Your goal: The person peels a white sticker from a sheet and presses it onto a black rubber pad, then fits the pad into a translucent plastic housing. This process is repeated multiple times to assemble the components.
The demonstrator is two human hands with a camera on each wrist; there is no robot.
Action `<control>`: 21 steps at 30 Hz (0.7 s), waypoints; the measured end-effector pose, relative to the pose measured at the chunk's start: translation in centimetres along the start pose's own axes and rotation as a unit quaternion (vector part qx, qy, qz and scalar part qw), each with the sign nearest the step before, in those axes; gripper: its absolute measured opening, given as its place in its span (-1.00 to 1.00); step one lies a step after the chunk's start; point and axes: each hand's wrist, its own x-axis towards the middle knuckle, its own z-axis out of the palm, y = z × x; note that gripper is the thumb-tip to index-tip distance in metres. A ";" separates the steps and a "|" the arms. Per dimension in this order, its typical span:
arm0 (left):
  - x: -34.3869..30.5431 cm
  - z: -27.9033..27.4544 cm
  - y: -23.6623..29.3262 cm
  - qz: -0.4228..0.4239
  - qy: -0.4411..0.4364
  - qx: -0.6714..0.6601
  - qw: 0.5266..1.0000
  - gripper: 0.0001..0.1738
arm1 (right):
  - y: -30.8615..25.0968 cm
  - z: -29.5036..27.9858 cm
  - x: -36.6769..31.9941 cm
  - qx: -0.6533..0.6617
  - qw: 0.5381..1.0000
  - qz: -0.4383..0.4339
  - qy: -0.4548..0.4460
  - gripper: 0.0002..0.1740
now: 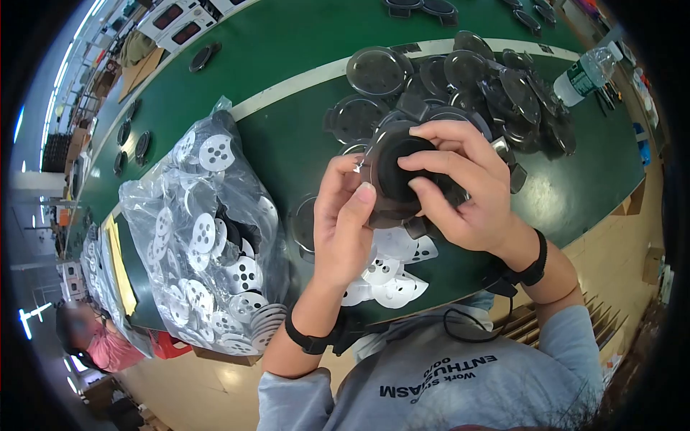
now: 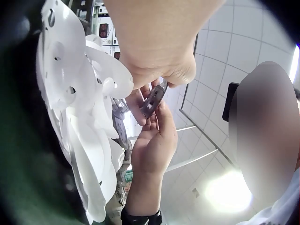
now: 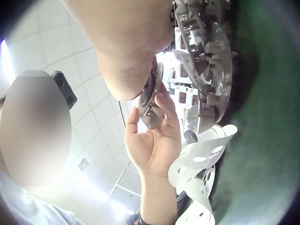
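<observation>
Both hands hold one dark round plastic disc (image 1: 397, 179) up over the green table (image 1: 287, 43). My left hand (image 1: 357, 179) pinches its left rim between thumb and fingers. My right hand (image 1: 424, 161) curls its fingers over the disc's black centre from the right. From the left wrist, the left hand (image 2: 159, 56) fills the top, the right hand (image 2: 152, 145) reaches up from below, and the grey disc (image 2: 153, 101) shows edge-on between them. In the right wrist view the right hand (image 3: 126, 61) is uppermost, with the left hand (image 3: 154, 140) under the disc (image 3: 150, 93).
A clear bag (image 1: 208, 237) full of white perforated discs lies to the left. Loose white discs (image 1: 388, 276) sit under my hands by the table's near edge. A heap of dark round lids (image 1: 467, 86) lies behind, a water bottle (image 1: 586, 75) at far right. Another person (image 1: 86, 337) is lower left.
</observation>
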 end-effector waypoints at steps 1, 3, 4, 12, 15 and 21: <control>0.0 0.2 0.0 0.001 0.004 0.000 1.000 -0.68 | 0.0 0.0 0.0 0.006 1.000 0.002 0.004 -0.71; 0.1 0.1 -0.2 0.017 0.007 0.020 1.000 -0.69 | 0.2 0.1 0.0 0.017 1.000 0.000 0.010 -0.71; 0.2 0.1 -0.3 0.024 0.008 0.030 0.999 -0.70 | 0.3 0.1 0.0 0.022 1.000 -0.001 0.013 -0.71; 0.3 0.4 -0.6 0.049 0.058 0.141 0.987 -0.83 | 0.1 0.1 -0.1 0.136 0.986 0.090 0.045 -0.63; 0.2 -0.7 -1.1 0.066 0.063 0.171 0.981 -0.87 | 0.2 0.8 -0.4 0.191 0.971 0.127 0.072 -0.64; -0.2 0.1 -1.3 0.112 0.106 0.244 0.957 -0.89 | 0.1 1.0 -0.7 0.245 0.947 0.191 0.080 -0.74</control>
